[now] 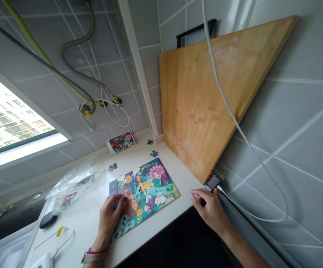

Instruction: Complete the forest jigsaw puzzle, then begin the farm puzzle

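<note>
This was a home, likely a kitchen or utility corner. Grey wall tiles (298,123) and hoses (76,52) rose behind the white counter (77,219), and a window (13,119) beside it overlooked apartment blocks (6,111).

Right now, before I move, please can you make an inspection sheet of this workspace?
Surface: white counter, in use.
Job's things: partly assembled jigsaw puzzle, three loose pieces, picture card.
Clutter: plastic bag, black oval object.
Grips: left grip on the puzzle, holding unclear; right grip empty, beside a black device.
Cables: white cable runs from the device along the wall.
Surroundings: wooden board leaning on tiled wall, hoses, window.
</note>
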`<action>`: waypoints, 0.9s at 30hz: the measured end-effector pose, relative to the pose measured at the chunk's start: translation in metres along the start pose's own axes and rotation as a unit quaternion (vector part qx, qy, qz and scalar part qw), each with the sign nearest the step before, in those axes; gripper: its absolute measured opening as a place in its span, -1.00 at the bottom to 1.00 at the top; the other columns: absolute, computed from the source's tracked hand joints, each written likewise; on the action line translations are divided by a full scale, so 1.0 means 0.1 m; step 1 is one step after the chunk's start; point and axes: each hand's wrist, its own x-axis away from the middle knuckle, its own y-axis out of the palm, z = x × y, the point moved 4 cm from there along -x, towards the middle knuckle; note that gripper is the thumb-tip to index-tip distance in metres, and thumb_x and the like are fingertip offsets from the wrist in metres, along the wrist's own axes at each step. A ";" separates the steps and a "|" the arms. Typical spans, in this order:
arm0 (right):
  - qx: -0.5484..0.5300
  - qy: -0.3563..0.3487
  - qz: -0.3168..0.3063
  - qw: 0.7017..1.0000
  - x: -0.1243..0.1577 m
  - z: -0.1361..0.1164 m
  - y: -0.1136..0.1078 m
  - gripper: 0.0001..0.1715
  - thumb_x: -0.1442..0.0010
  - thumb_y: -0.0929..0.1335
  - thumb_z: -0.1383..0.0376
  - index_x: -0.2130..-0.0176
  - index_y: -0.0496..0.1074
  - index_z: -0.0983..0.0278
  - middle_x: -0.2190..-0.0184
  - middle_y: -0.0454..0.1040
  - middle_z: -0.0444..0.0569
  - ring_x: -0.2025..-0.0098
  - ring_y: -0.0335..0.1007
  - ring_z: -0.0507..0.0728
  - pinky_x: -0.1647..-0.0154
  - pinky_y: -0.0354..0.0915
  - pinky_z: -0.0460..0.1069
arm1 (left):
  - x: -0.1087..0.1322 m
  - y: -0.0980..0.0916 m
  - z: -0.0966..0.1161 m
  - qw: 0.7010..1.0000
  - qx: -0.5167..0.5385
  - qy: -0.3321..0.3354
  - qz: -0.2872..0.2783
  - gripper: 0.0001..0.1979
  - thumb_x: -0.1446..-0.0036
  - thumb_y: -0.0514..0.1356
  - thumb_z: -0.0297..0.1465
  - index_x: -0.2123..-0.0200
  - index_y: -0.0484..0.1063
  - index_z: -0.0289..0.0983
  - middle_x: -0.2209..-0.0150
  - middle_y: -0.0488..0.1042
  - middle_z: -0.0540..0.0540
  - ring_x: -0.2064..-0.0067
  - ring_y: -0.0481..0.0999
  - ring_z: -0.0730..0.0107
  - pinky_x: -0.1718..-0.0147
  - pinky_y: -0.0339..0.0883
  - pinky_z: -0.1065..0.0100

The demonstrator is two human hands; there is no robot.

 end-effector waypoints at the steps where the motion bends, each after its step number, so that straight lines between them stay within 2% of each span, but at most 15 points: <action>1: 0.003 -0.003 -0.001 1.000 -0.02 0.01 0.01 -0.64 -0.35 0.31 0.04 0.20 0.62 0.15 0.36 0.63 -0.08 0.37 0.54 0.14 -0.31 0.17 0.32 | 0.00 0.00 0.01 1.000 0.000 0.001 0.002 -0.71 -0.30 0.20 -0.08 0.25 0.55 -0.15 0.25 0.62 -0.09 0.21 0.62 0.17 0.18 0.51 0.20; 5: 0.003 -0.012 -0.006 1.000 -0.10 0.11 0.08 -0.58 -0.33 0.31 -0.03 0.22 0.63 0.15 0.29 0.67 -0.03 0.36 0.56 0.17 -0.15 0.29 0.22 | 0.00 -0.03 0.11 1.000 0.003 0.002 0.011 -0.72 -0.34 0.17 -0.13 0.27 0.53 -0.17 0.29 0.60 -0.10 0.25 0.60 0.19 0.24 0.49 0.21; 12: 0.004 -0.011 0.009 1.000 -0.26 0.20 0.12 -0.46 -0.25 0.30 -0.15 0.29 0.64 0.16 0.35 0.68 0.04 0.32 0.61 0.25 0.14 0.42 0.09 | -0.03 -0.05 0.19 1.000 0.012 0.010 0.010 -0.77 -0.37 0.16 -0.21 0.28 0.51 -0.18 0.30 0.59 -0.11 0.23 0.58 0.19 0.22 0.48 0.18; 15: 0.015 -0.012 0.006 1.000 -0.25 0.20 0.11 -0.43 -0.22 0.31 -0.20 0.29 0.66 0.15 0.38 0.68 0.04 0.34 0.62 0.25 0.13 0.45 0.11 | -0.01 -0.02 0.23 0.999 0.001 0.049 -0.018 -0.80 -0.39 0.15 -0.25 0.21 0.53 -0.17 0.20 0.60 -0.15 0.14 0.58 0.16 0.12 0.47 0.11; 18: 0.030 -0.022 0.024 0.999 -0.15 0.19 0.09 -0.40 -0.21 0.31 -0.24 0.32 0.66 0.13 0.42 0.67 0.02 0.41 0.62 0.24 0.20 0.50 0.10 | 0.00 0.03 0.28 0.993 -0.037 0.090 -0.064 -0.81 -0.38 0.19 -0.26 0.04 0.54 -0.14 0.04 0.59 -0.18 0.02 0.55 0.08 0.04 0.46 0.04; 20: 0.027 -0.045 0.053 0.997 -0.07 0.15 0.09 -0.41 -0.26 0.30 -0.21 0.32 0.66 0.14 0.38 0.68 0.04 0.40 0.63 0.23 0.26 0.53 0.07 | 0.00 0.07 0.31 0.989 -0.055 0.106 -0.087 -0.75 -0.34 0.24 -0.27 -0.05 0.53 -0.12 -0.05 0.56 -0.20 -0.06 0.51 0.02 -0.01 0.46 -0.01; 22: 0.016 -0.089 0.060 0.994 0.00 0.05 0.13 -0.49 -0.30 0.31 -0.13 0.30 0.65 0.15 0.33 0.69 0.03 0.35 0.66 0.22 0.20 0.56 0.05 | -0.02 0.12 0.34 0.987 -0.058 0.114 -0.098 -0.68 -0.28 0.29 -0.31 -0.10 0.52 -0.12 -0.10 0.55 -0.19 -0.15 0.47 -0.04 -0.09 0.44 -0.07; 25: -0.007 -0.147 0.024 0.989 -0.01 -0.19 0.29 -0.58 -0.33 0.34 -0.03 0.29 0.65 0.17 0.31 0.69 0.03 0.21 0.68 0.25 0.09 0.56 0.04 | -0.08 0.21 0.37 0.985 -0.052 0.123 -0.108 -0.63 -0.24 0.29 -0.43 -0.12 0.53 -0.14 -0.10 0.58 -0.17 -0.20 0.44 -0.07 -0.16 0.41 -0.12; 27: -0.030 -0.157 -0.016 0.987 -0.10 -0.34 0.44 -0.60 -0.35 0.33 0.01 0.26 0.65 0.19 0.30 0.69 0.05 0.24 0.67 0.24 0.13 0.56 0.02 | -0.10 0.26 0.39 0.983 -0.043 0.133 -0.116 -0.62 -0.25 0.24 -0.49 -0.11 0.54 -0.14 -0.08 0.59 -0.16 -0.18 0.47 -0.04 -0.14 0.44 -0.09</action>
